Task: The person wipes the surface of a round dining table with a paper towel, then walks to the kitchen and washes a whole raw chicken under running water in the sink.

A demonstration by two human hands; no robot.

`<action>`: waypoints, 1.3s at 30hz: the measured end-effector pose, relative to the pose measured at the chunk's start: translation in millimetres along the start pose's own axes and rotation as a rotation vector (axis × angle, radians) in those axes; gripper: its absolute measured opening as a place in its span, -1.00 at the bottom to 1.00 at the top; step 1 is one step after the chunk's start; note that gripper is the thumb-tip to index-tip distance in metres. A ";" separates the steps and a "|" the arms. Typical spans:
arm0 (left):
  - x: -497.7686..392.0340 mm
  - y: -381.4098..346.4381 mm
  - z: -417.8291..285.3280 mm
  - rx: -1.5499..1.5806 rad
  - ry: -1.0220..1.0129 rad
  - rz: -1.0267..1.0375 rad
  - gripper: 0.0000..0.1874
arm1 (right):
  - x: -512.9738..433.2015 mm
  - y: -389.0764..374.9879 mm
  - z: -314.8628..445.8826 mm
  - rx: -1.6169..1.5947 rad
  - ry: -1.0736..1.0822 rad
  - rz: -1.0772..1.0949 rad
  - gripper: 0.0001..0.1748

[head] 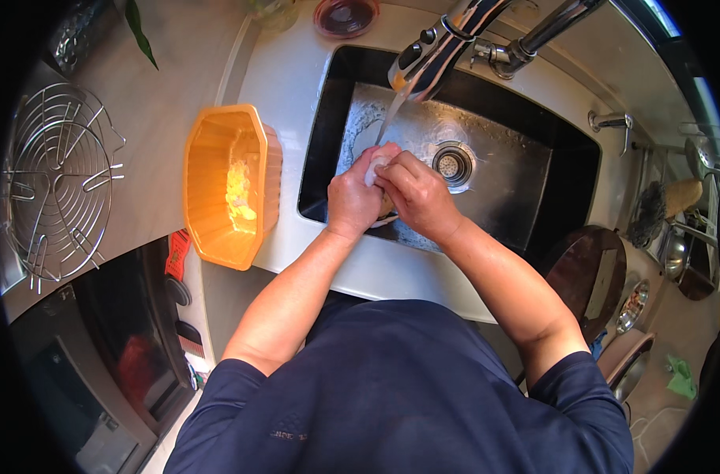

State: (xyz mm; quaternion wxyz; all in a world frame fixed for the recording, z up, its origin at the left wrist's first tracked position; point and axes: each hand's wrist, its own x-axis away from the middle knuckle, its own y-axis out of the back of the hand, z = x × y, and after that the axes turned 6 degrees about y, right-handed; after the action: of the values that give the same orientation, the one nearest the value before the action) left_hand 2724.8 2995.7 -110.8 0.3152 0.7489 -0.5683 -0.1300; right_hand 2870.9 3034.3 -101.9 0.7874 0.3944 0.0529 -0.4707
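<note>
My left hand (355, 198) and my right hand (418, 192) meet over the left part of the black sink (490, 207). Between their fingers they hold a small whitish, wet-looking piece (376, 170); what it is I cannot tell. Water runs from the chrome faucet head (425, 65) onto or just behind the left fingers. Below the hands, partly hidden by them, the rim of a dish (384, 221) shows with something brownish in it. The metal drain strainer (453, 164) lies just right of the hands.
Left of the sink stands an orange plastic tub (217, 237) with yellow bits inside. Round wire racks (57, 183) lie at the far left. A covered bowl with dark red contents (346, 16) stands behind the sink. At the right are a round dark wooden board (579, 266) and hanging utensils.
</note>
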 end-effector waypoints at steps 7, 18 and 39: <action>0.4 -3.1 6.1 -0.085 0.077 -0.069 -0.79 | -13.5 -9.9 -18.7 0.015 -0.395 -0.097 -0.82; -15.6 -11.6 -1.0 0.129 0.081 -0.064 -0.69 | -14.3 -34.0 2.3 -0.553 -0.771 -0.195 -0.46; -70.7 -36.5 13.0 0.038 0.134 0.033 -0.71 | -62.2 -68.6 -61.8 -0.959 -0.965 -0.433 -0.76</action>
State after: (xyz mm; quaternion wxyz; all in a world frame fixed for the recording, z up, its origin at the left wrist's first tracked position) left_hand 2723.1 3063.1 -155.0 0.3403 0.7524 -0.5603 -0.0636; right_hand 2800.7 3102.3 -155.0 0.6986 -0.2669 -0.0232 -0.6635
